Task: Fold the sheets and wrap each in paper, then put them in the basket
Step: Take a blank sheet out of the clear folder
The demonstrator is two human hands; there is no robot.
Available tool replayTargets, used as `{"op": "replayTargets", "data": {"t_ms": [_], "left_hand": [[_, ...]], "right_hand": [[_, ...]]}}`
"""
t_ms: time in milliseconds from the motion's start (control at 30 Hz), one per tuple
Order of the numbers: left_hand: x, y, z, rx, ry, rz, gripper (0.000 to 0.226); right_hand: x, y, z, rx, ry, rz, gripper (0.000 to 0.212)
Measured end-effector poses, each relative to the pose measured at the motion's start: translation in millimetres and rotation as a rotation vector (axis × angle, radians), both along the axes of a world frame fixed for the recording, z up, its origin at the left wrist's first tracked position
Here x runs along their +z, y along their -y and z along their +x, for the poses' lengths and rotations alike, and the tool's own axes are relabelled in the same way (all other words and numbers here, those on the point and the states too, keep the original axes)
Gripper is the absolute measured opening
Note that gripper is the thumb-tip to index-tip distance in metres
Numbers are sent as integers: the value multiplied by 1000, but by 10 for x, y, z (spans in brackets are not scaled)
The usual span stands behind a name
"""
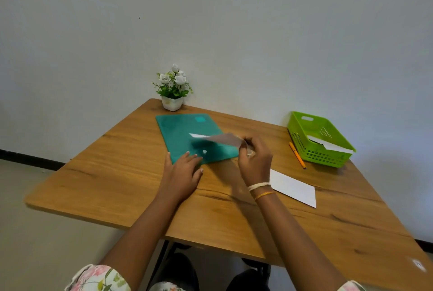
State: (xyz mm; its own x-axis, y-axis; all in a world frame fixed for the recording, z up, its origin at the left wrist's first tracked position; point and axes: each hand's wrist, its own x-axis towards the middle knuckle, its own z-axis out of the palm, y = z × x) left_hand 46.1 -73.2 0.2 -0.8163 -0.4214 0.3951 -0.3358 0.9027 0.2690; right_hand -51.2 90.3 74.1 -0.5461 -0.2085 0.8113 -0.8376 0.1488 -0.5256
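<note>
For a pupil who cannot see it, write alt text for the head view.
The right hand lifts a blurred sheet over a teal folder that the left hand presses flat. A green basket sits at right.

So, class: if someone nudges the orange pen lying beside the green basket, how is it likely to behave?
The orange pen is slim and looks round, so it may roll across the smooth table. It looks light, so a small push would probably shift it. The green basket close beside it would likely stop a roll that way.
</note>
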Motion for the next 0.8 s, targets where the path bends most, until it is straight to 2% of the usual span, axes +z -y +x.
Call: {"op": "replayTargets", "data": {"t_ms": [167,267,400,467,533,600,667,733,800], "left_hand": [[-6,-1,-3,221,119,-95,59],[-26,8,-14,314,188,-66,70],[-19,-2,-6,397,214,-9,76],[-8,-7,-11,344,127,-23,69],[4,-30,-6,131,-121,58,52],[33,-181,-41,-53,-402,407,39],[109,-375,-133,-77,-539,965,37],[189,-493,-256,-128,-466,1580,44],[228,-507,-337,-272,-324,2040,64]], "right_hand": [[-436,-70,73,-41,61,328,26],[-585,-114,88,-66,108,511,28],[-664,-124,101,-76,126,574,29],[-668,-120,97,-68,129,555,28],[-667,-105,117,-78,112,507,28],[-662,-108,148,-94,75,418,27],[-651,-121,168,-105,36,319,27],[-634,-142,165,-120,21,252,28],[-613,-158,160,-95,20,238,30]]}}
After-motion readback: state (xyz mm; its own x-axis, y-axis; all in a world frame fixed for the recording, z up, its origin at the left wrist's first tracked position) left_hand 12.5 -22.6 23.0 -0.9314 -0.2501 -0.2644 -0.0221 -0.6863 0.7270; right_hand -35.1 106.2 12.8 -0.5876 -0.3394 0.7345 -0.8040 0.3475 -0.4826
